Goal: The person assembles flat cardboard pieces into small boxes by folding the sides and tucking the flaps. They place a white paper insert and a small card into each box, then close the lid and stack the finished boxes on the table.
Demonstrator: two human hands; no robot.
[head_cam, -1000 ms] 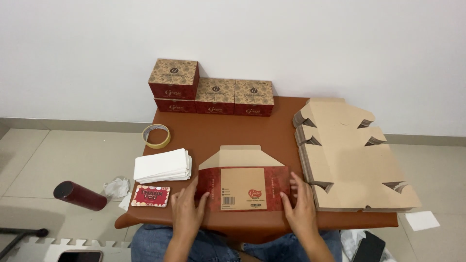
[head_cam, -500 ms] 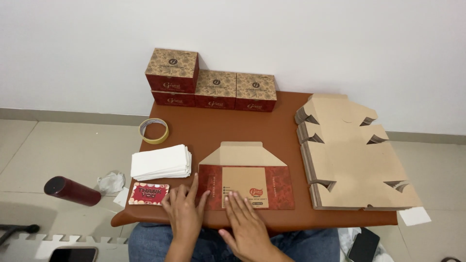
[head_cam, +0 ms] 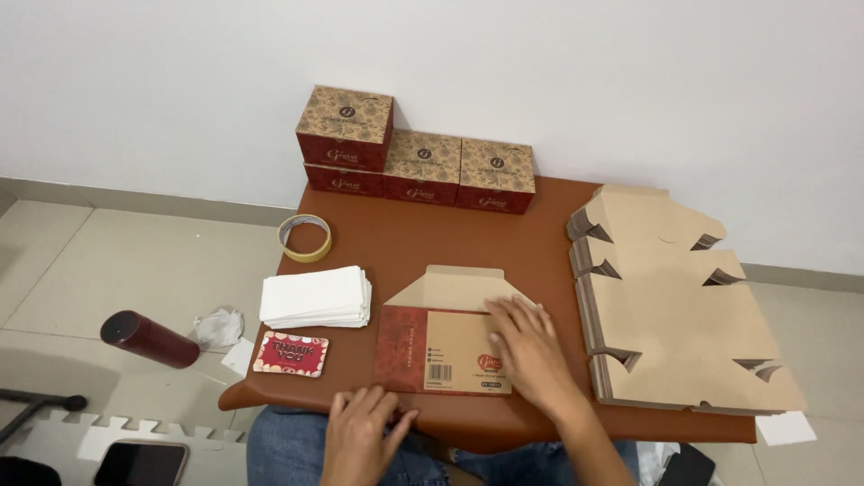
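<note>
Right hand (head_cam: 529, 349) lies spread flat on the flattened box (head_cam: 448, 337); left hand (head_cam: 362, 432) rests open at its near edge.

left hand (head_cam: 360, 432): flat, fingers spread | right hand (head_cam: 531, 346): flat, palm down

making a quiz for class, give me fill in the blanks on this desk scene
1. The right hand presses on the flat red-and-tan cardboard box blank with its ____ down.
2. The yellow tape roll lies ____ of the white paper stack.
3. ____ folded patterned boxes stand by the wall.

Missing: palm; behind; four
</note>
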